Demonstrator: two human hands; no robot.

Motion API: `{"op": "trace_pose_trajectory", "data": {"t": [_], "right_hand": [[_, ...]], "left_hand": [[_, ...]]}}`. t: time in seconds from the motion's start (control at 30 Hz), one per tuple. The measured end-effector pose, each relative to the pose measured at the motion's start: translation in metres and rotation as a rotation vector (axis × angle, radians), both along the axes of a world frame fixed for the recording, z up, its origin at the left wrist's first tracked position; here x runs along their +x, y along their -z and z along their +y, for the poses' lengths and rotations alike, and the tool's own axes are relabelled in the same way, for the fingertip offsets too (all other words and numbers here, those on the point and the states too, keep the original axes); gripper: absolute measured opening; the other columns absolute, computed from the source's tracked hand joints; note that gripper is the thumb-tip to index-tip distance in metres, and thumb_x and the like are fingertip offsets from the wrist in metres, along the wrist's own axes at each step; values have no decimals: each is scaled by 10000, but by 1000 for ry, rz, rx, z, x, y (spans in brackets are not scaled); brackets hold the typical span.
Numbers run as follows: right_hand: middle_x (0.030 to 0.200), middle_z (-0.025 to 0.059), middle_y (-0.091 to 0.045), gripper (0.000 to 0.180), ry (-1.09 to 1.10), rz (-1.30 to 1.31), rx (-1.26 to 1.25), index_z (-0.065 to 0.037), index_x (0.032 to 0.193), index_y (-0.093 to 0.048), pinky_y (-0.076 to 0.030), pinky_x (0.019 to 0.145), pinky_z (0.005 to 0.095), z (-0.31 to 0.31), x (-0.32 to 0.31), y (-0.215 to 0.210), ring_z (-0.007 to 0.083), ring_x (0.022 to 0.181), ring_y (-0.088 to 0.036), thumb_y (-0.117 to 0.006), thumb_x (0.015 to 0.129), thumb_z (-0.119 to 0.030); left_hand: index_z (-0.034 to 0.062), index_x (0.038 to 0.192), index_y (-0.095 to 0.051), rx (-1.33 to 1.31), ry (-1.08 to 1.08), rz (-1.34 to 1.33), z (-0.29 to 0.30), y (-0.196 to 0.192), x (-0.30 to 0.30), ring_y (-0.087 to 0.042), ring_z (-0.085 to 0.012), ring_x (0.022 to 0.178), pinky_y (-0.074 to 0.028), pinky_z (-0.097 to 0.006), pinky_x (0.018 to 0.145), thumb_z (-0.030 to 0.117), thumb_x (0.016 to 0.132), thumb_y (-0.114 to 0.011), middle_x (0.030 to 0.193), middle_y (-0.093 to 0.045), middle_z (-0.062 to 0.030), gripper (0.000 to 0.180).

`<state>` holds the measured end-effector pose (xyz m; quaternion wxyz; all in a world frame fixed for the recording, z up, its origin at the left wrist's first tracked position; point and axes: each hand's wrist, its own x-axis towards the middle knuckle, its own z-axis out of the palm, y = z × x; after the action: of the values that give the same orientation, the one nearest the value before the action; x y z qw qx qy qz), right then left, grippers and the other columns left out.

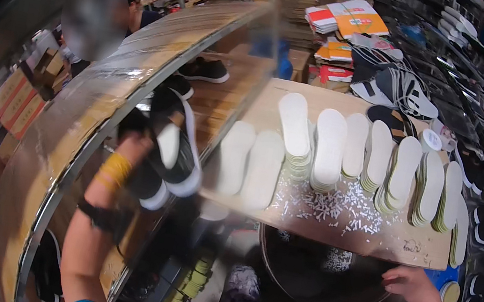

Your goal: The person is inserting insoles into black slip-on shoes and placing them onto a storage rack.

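Note:
My left hand [134, 146], a yellow band at its wrist, is closed on a black shoe [162, 108] with a white sole, beside the left shelf. Motion blurs the hand and the shoes there. A white insole [168, 144] shows against the black upper, and another black shoe [148, 189] hangs just below. My right hand [411, 285] is over the right rim of a dark round basin [297, 280], fingers loosely bent and nothing visible in them. White insoles [329, 144] stand in several stacks across a brown board [301, 216]; two flatter ones lie at its left end.
Small white bits [342, 207] are scattered on the board. At left runs a long wrapped shelf [164, 40] with a metal edge. Shoe boxes [359, 19] are piled at the back, near grey and black shoes [404, 92]. Another person [94, 18] is beyond the shelf.

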<state>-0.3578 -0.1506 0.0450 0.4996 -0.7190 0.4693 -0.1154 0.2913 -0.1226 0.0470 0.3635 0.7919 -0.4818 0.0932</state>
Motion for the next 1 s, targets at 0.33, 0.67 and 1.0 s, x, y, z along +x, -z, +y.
{"op": "trace_pose_trajectory", "data": {"t": [0.33, 0.67, 1.0], "right_hand": [[900, 58, -630, 266, -25, 112, -102, -24, 1010, -596, -435, 778, 258, -106, -79, 1, 118, 860, -559, -636, 787, -164], [1057, 228, -571, 527, 1161, 885, -393, -50, 1256, -386, -452, 827, 392, -249, -386, 80, 346, 970, -566, -498, 750, -148], [771, 141, -629, 278, 1336, 415, -333, -23, 884, -579, -517, 482, 322, -305, -413, 121, 258, 538, -631, -590, 774, -278]], "left_hand": [[31, 897, -572, 419, 710, 7, -102, 32, -175, -560, -150, 782, -457, -283, 697, 80, 810, -534, 798, -578, -71, 106], [31, 940, -570, 784, 1216, -28, 24, 163, -414, -559, -343, 709, -458, -406, 624, 140, 792, -564, 784, -570, -174, 184], [49, 823, -565, 812, 1193, -136, 36, 194, -401, -532, -338, 581, -421, -418, 521, 168, 761, -542, 669, -540, -158, 136]]}}
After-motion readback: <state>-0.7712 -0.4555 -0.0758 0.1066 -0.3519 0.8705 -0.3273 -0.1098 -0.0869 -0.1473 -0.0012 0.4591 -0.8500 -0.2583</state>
